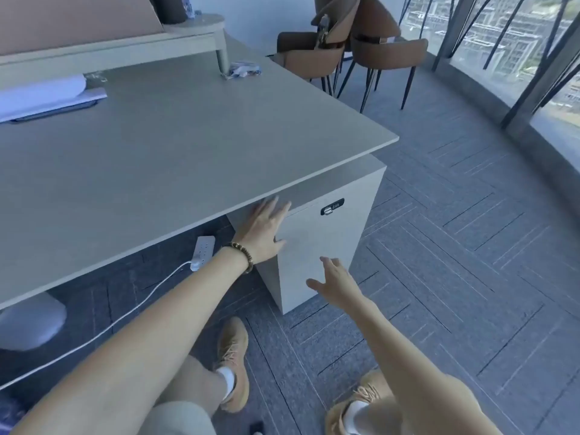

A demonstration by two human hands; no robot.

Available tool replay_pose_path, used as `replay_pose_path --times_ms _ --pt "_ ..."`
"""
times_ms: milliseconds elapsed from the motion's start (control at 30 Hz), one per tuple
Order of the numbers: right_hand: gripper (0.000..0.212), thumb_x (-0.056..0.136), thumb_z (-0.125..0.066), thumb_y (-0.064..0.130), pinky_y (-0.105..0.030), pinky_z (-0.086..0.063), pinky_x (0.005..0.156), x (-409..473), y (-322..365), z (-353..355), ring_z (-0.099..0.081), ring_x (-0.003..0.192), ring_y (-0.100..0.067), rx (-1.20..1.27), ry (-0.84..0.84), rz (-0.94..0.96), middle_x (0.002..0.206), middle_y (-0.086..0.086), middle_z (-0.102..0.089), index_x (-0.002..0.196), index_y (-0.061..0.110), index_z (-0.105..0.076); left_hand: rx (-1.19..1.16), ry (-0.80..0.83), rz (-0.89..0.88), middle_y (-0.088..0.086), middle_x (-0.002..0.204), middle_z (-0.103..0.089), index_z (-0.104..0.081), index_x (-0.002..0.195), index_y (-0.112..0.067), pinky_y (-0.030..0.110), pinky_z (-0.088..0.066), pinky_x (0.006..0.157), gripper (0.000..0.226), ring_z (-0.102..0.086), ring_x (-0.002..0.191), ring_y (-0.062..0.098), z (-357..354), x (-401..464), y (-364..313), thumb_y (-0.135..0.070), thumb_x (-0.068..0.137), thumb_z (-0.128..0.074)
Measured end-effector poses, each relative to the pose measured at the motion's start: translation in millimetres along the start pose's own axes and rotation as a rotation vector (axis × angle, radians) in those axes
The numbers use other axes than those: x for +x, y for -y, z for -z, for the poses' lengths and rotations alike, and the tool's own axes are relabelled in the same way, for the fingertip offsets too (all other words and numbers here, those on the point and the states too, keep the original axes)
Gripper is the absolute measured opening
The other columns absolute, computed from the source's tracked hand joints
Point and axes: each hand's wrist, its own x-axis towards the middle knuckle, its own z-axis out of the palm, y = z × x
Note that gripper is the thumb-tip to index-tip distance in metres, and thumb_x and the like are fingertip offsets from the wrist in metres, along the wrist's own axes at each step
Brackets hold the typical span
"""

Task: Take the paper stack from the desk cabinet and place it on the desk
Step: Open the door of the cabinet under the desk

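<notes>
Bright daylight floods in from the windows [502, 42] at right — wide-angle bending at edges, slightly soft.

The desk cabinet [317, 246] is standing shut beneath the desk [188, 158], its door hiding whatever is lying inside; no paper stack is showing. The left hand [263, 233] is covering the door's upper left corner, and whether its fingertips are gripping the edge cannot be told. The small lock panel [332, 211] near the door's top is too blurred to read. Left of the cabinet, a white cable [125, 312] is running out of frame, and a pale rounded object [29, 321] under the desk is being cut off there.
</notes>
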Motion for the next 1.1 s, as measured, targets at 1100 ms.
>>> replay_pose_path --times_ms 1100 --pt "0.141 0.059 -0.068 0.074 -0.039 -0.020 0.123 107 31 -110 -0.010 0.152 -0.030 0.404 -0.372 -0.266 0.165 -0.015 0.000 0.154 0.009 0.013 0.127 -0.210 -0.090 0.006 0.161 -0.025 -0.022 0.154 -0.029 0.046 -0.030 0.117 0.110 -0.028 0.145 0.028 -54 45 26 -0.014 0.066 -0.087"
